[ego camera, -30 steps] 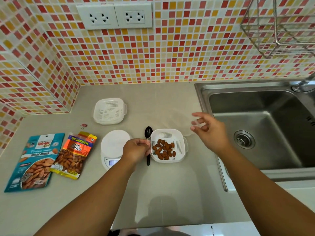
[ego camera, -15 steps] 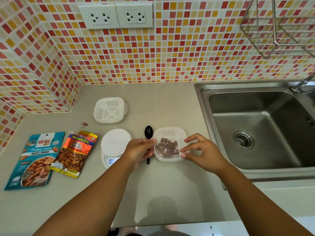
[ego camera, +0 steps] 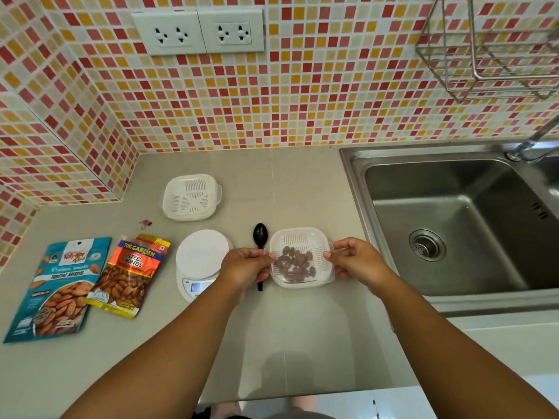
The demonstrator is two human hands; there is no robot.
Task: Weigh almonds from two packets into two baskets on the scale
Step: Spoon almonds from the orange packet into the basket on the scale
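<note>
While both hands meet at one basket, the rest of the worktop [ego camera: 151, 352] lies untouched. The left hand [ego camera: 245, 267] pinches the left edge of the lidded basket [ego camera: 302, 257], fingers curled onto its rim; the right hand [ego camera: 357, 261] pinches the right edge in the same way, so each grip is clamped on that basket. A clear lid [ego camera: 320, 278] covers it, and the almonds [ego camera: 295, 263] show dimly through the lid as a loose heap on the basket floor. The basket sits on the worktop just left of the sink [ego camera: 453, 225], not on the scale.

A black spoon [ego camera: 260, 234] lies just left of the basket, bowl toward the wall, its handle partly hidden by the left hand. The white scale [ego camera: 201, 257] stands left of the spoon with nothing on its round platform; its display faces the person, the reading too small to tell. The second basket [ego camera: 191, 197] stands apart behind the scale, near the tiled wall, with no almonds visible in it.

Two packets lie flat at the left: the orange packet [ego camera: 130, 273] just left of the scale, and the blue packet [ego camera: 57, 288] touching or slightly overlapped by it on the far left. A small pink clip [ego camera: 145, 223] lies behind the packets. A wire rack [ego camera: 496, 46] hangs on the wall above the sink.
</note>
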